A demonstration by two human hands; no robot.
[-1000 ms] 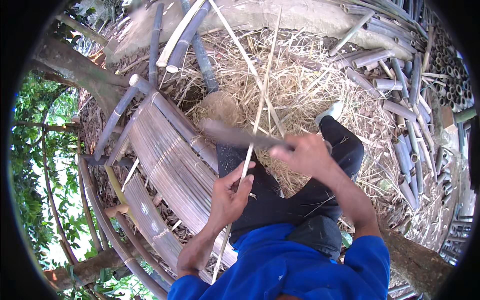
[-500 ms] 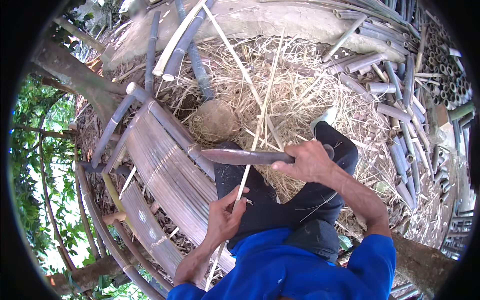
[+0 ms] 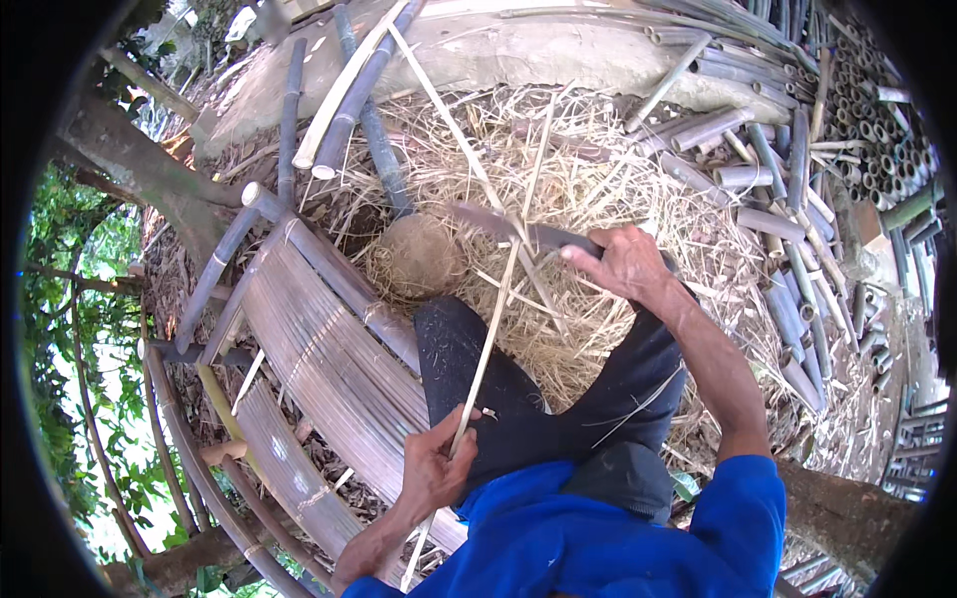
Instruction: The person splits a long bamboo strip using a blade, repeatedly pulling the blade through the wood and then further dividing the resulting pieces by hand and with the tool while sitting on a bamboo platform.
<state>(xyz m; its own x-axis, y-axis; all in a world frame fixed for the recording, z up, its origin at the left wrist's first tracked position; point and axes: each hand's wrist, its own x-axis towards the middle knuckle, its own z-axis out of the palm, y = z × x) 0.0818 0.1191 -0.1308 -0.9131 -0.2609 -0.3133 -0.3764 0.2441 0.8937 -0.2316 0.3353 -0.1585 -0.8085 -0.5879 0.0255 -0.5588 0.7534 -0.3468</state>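
My left hand (image 3: 439,460) is closed around a long pale bamboo strip (image 3: 489,344), which slants up and away from me over my lap. In my right hand (image 3: 626,263) is the handle of a large knife (image 3: 488,219), its broad dark blade pointing left. The blade crosses the strip well beyond my knees, and the blade's tip is blurred. Whether the edge touches the strip, I cannot tell. Another pale strip (image 3: 447,115) lies across the far part of the ground and passes by the same spot.
A slatted bamboo bench (image 3: 334,339) stands to my left. Beyond my left knee is a round stump (image 3: 419,256) among pale shavings (image 3: 588,179). Cut bamboo pieces (image 3: 743,177) are piled at the right, and bamboo poles (image 3: 344,120) lean at the far left.
The knife has moved away from me along the strip, from near my knees to farther out. My left hand has drawn slightly back, still gripping the strip.
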